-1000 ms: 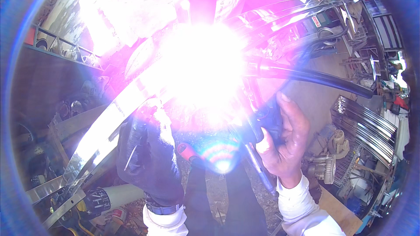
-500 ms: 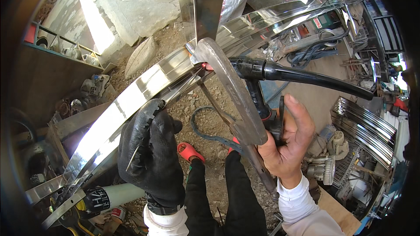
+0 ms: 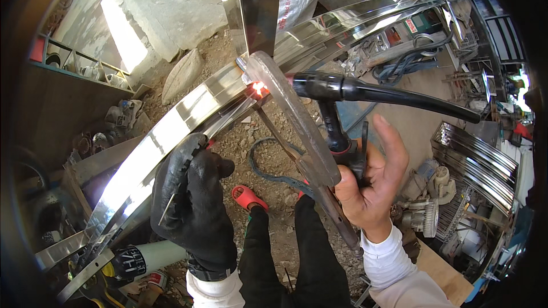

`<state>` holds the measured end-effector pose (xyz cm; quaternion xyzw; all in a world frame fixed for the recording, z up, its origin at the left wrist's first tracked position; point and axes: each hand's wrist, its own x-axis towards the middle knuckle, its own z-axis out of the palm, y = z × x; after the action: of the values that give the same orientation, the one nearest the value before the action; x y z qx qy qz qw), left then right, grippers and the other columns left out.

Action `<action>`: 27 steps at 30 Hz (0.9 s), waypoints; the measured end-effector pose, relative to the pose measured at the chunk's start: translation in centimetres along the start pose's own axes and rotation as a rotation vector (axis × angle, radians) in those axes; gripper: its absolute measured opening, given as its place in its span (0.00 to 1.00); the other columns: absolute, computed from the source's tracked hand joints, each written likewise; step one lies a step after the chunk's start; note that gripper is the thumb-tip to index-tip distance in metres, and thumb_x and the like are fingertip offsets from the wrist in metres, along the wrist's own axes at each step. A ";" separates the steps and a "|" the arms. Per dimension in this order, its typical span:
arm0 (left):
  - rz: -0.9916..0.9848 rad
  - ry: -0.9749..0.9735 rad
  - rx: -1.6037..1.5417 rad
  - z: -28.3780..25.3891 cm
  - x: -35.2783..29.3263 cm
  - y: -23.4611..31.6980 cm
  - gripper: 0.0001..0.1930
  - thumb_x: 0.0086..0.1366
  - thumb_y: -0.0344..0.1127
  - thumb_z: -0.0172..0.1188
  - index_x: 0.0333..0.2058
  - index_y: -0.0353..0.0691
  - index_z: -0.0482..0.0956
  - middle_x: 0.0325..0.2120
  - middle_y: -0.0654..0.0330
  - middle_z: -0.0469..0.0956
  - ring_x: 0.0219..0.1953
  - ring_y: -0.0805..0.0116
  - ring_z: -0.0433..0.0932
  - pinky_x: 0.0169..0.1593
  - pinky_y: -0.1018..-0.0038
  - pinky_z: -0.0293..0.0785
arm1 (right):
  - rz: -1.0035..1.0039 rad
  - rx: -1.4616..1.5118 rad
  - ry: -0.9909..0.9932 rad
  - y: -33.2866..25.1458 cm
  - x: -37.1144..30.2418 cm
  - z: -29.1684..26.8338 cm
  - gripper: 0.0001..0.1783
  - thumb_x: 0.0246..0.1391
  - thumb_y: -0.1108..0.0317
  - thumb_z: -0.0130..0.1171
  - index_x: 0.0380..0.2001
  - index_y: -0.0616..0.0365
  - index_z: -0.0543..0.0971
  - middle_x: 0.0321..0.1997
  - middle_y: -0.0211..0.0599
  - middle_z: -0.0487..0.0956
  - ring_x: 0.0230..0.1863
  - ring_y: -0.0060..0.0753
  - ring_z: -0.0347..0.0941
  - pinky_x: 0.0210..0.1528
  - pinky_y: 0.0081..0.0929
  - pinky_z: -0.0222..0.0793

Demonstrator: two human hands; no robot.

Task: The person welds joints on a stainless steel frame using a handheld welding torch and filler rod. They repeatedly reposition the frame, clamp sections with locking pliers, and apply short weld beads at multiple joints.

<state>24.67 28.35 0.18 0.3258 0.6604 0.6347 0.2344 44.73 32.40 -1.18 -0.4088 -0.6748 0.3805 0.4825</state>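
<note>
My right hand (image 3: 371, 177), bare, is closed on the handle of a black TIG welding torch (image 3: 331, 88), its index finger raised. The torch head reaches a small orange-glowing spot (image 3: 260, 88) on the polished metal frame (image 3: 188, 108). A grey steel clamp (image 3: 297, 120) sits at that joint and slants down past my right thumb, hiding part of the torch front. My left hand (image 3: 194, 199), in a black glove, is closed below the curved frame. From its fist sticks the end of a thin metal rod (image 3: 166, 210); the rest is hidden.
An upright metal bar (image 3: 261, 11) rises behind the joint. At left stands a shelf box (image 3: 85, 65), with a pale green cylinder (image 3: 154, 255) below. Shiny tubes (image 3: 476, 165) and a motor (image 3: 422, 217) lie at right. A dark cable (image 3: 268, 175) loops on the gravel near my red shoes (image 3: 249, 196).
The joint now glows bright orange, where it was dull red. The view has shifted slightly, and the torch, clamp and frame joint appear a little further left. Both hands keep their grips.
</note>
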 end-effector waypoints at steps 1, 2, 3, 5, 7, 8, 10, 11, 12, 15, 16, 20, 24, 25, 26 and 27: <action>-0.014 0.006 -0.026 -0.1 0.1 0.3 0.12 0.70 0.29 0.59 0.47 0.25 0.80 0.32 0.52 0.83 0.29 0.65 0.83 0.35 0.71 0.81 | 0.024 0.006 0.005 0.0 -0.1 -0.1 0.37 0.61 0.71 0.63 0.69 0.64 0.58 0.52 0.49 0.79 0.45 0.32 0.80 0.45 0.29 0.77; -0.027 0.012 -0.051 -0.3 0.2 0.6 0.12 0.69 0.28 0.60 0.46 0.24 0.80 0.31 0.52 0.82 0.29 0.63 0.83 0.34 0.71 0.81 | 0.070 0.025 0.006 -0.2 -0.3 -0.4 0.37 0.62 0.70 0.63 0.69 0.64 0.57 0.50 0.49 0.79 0.42 0.30 0.80 0.42 0.27 0.77; -0.029 0.021 -0.033 -0.6 0.2 0.8 0.12 0.70 0.29 0.60 0.46 0.24 0.80 0.30 0.51 0.82 0.28 0.63 0.83 0.33 0.71 0.81 | 0.119 0.043 0.007 -0.3 -0.4 -0.7 0.36 0.63 0.69 0.62 0.69 0.64 0.57 0.48 0.49 0.80 0.38 0.28 0.80 0.39 0.25 0.77; -0.030 0.037 0.005 -1.5 0.2 1.3 0.14 0.71 0.30 0.59 0.47 0.23 0.79 0.30 0.50 0.82 0.28 0.63 0.83 0.32 0.71 0.80 | 0.265 0.104 0.002 -0.8 -0.9 -1.6 0.35 0.64 0.66 0.60 0.68 0.64 0.58 0.44 0.49 0.81 0.31 0.24 0.79 0.32 0.22 0.75; -0.009 0.058 -0.014 -2.4 0.4 1.9 0.14 0.71 0.31 0.57 0.48 0.23 0.78 0.30 0.48 0.82 0.27 0.63 0.82 0.31 0.71 0.80 | 0.333 0.083 0.065 -1.2 -1.3 -1.9 0.31 0.66 0.63 0.58 0.66 0.64 0.61 0.38 0.46 0.82 0.25 0.20 0.77 0.28 0.17 0.72; 0.001 0.067 -0.023 -2.8 0.7 2.2 0.15 0.72 0.31 0.56 0.49 0.23 0.78 0.30 0.48 0.82 0.27 0.63 0.82 0.31 0.70 0.80 | 0.370 0.089 0.094 -1.3 -1.6 -2.1 0.30 0.66 0.63 0.58 0.66 0.64 0.62 0.38 0.46 0.82 0.26 0.21 0.78 0.28 0.17 0.72; 0.031 0.106 -0.041 -3.4 1.5 3.2 0.15 0.72 0.31 0.55 0.50 0.23 0.77 0.31 0.47 0.82 0.27 0.64 0.82 0.31 0.71 0.80 | 0.439 0.071 0.141 -1.7 -2.3 -2.6 0.28 0.66 0.63 0.58 0.63 0.65 0.66 0.39 0.44 0.82 0.28 0.22 0.78 0.32 0.20 0.75; 0.019 0.142 -0.033 -3.5 1.8 3.8 0.15 0.72 0.31 0.55 0.50 0.23 0.77 0.32 0.48 0.83 0.28 0.63 0.83 0.32 0.71 0.81 | 0.454 0.058 0.167 -1.9 -2.6 -2.9 0.28 0.66 0.63 0.59 0.63 0.66 0.66 0.39 0.44 0.83 0.29 0.23 0.79 0.33 0.21 0.75; 0.022 0.134 0.005 -3.7 2.3 4.5 0.15 0.72 0.31 0.56 0.50 0.23 0.78 0.33 0.48 0.83 0.29 0.63 0.83 0.34 0.72 0.82 | 0.467 0.054 0.189 -2.2 -3.0 -2.9 0.28 0.66 0.62 0.59 0.62 0.67 0.67 0.40 0.44 0.83 0.30 0.23 0.79 0.34 0.21 0.75; -0.016 0.092 0.046 -3.2 4.0 5.8 0.16 0.71 0.30 0.57 0.51 0.24 0.79 0.35 0.48 0.84 0.33 0.64 0.85 0.38 0.72 0.83 | 0.470 0.052 0.228 -2.9 -3.8 -3.3 0.27 0.65 0.62 0.60 0.60 0.68 0.68 0.40 0.45 0.83 0.29 0.22 0.77 0.36 0.23 0.75; -0.061 0.064 0.012 -2.7 4.4 6.1 0.16 0.71 0.30 0.58 0.51 0.24 0.79 0.36 0.48 0.84 0.34 0.64 0.85 0.40 0.72 0.83 | 0.464 0.060 0.223 -3.3 -3.8 -3.5 0.27 0.65 0.62 0.60 0.60 0.68 0.68 0.40 0.45 0.83 0.28 0.22 0.77 0.35 0.23 0.75; -0.161 -0.101 -0.160 -1.5 5.2 6.1 0.14 0.70 0.23 0.57 0.52 0.25 0.79 0.45 0.48 0.82 0.44 0.63 0.84 0.50 0.69 0.83 | 0.451 0.153 0.219 -4.4 -3.0 -3.6 0.25 0.65 0.65 0.59 0.60 0.67 0.69 0.39 0.45 0.83 0.23 0.20 0.74 0.27 0.19 0.72; -0.107 -0.197 0.033 -0.6 5.5 5.5 0.12 0.70 0.22 0.57 0.51 0.25 0.79 0.47 0.50 0.82 0.47 0.65 0.82 0.54 0.71 0.79 | 0.456 0.218 0.212 -4.6 -1.6 -4.1 0.25 0.64 0.66 0.59 0.60 0.67 0.69 0.39 0.45 0.83 0.23 0.19 0.74 0.26 0.17 0.72; -0.085 -0.205 0.113 -0.5 5.5 5.7 0.12 0.71 0.23 0.57 0.50 0.25 0.80 0.46 0.50 0.83 0.46 0.66 0.82 0.53 0.71 0.78 | 0.466 0.238 0.195 -4.4 -1.2 -4.3 0.25 0.64 0.67 0.59 0.60 0.68 0.69 0.39 0.45 0.83 0.23 0.18 0.74 0.26 0.17 0.72; -0.035 -0.212 0.161 -0.4 5.5 5.7 0.12 0.71 0.24 0.58 0.49 0.25 0.81 0.46 0.51 0.83 0.46 0.67 0.82 0.53 0.71 0.78 | 0.471 0.267 0.189 -4.3 -0.6 -4.5 0.25 0.64 0.68 0.60 0.59 0.68 0.69 0.39 0.45 0.83 0.24 0.17 0.74 0.26 0.16 0.71; 0.009 -0.219 0.205 -0.2 5.4 5.5 0.12 0.71 0.26 0.58 0.48 0.25 0.81 0.45 0.52 0.83 0.45 0.68 0.82 0.53 0.71 0.77 | 0.463 0.276 0.192 -3.8 -0.3 -4.7 0.25 0.64 0.68 0.60 0.59 0.68 0.69 0.39 0.44 0.83 0.25 0.17 0.74 0.26 0.16 0.71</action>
<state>21.62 32.03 6.25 0.4181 0.6907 0.5258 0.2678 48.59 31.29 3.34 -0.5165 -0.4565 0.5284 0.4957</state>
